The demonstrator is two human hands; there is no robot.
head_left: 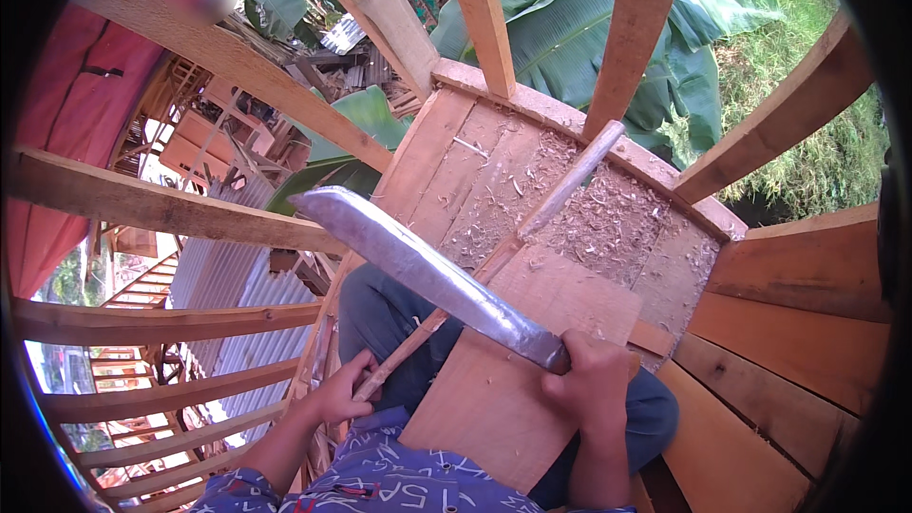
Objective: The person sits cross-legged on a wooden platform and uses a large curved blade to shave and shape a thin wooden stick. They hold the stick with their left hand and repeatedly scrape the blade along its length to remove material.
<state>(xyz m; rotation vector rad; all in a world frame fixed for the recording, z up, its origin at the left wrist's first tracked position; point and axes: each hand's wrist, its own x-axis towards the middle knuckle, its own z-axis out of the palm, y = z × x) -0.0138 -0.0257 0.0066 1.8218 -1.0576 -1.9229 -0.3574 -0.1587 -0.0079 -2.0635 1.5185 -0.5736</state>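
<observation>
Head view: right hand [591,372] grips machete [427,271], left hand [344,391] stick [501,257].

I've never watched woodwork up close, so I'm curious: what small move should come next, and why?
Probably a light shaving stroke of the machete along the wooden stick, away from the left hand: that hand grips the stick's near end, the right hand holds the machete across it, and wood shavings litter the planks.

Open-sided timber balcony or porch [788,347]
Wood shavings [608,218] litter the plank floor [429,163]; wooden rails [171,323] line its edge, with broad green leaves [570,47] and corrugated metal sheets [237,275] outside.
</observation>
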